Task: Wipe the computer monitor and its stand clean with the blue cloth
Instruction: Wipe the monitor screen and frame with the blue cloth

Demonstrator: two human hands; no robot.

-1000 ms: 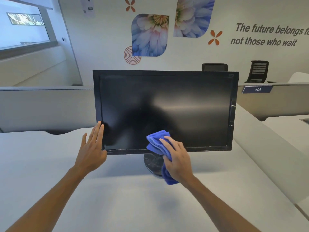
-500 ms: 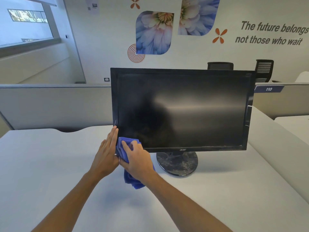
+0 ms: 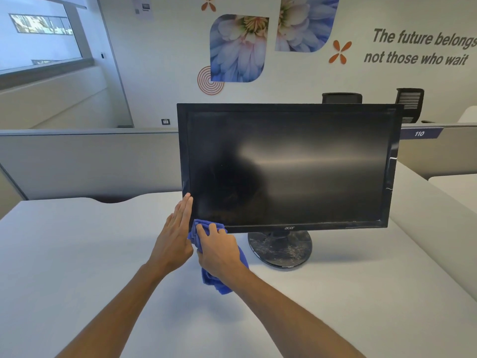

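A black monitor [image 3: 289,166] with a dark, smeared screen stands on a round, dusty black stand [image 3: 280,250] on the white desk [image 3: 77,254]. My right hand [image 3: 219,250] presses the bunched blue cloth [image 3: 215,282] against the monitor's lower left corner; part of the cloth hangs below my wrist. My left hand [image 3: 173,239] lies flat with straight fingers against the left edge of the frame, right beside the cloth.
A grey partition [image 3: 90,161] runs behind the desk, and a raised white divider [image 3: 433,220] borders the desk on the right. Two black office chairs [image 3: 342,98] stand behind the partition. A window [image 3: 38,34] is at the upper left.
My right hand has slid the cloth leftward along the bottom of the screen to the lower left corner, uncovering the stand. The left hand stays at the left edge. My view has shifted left.
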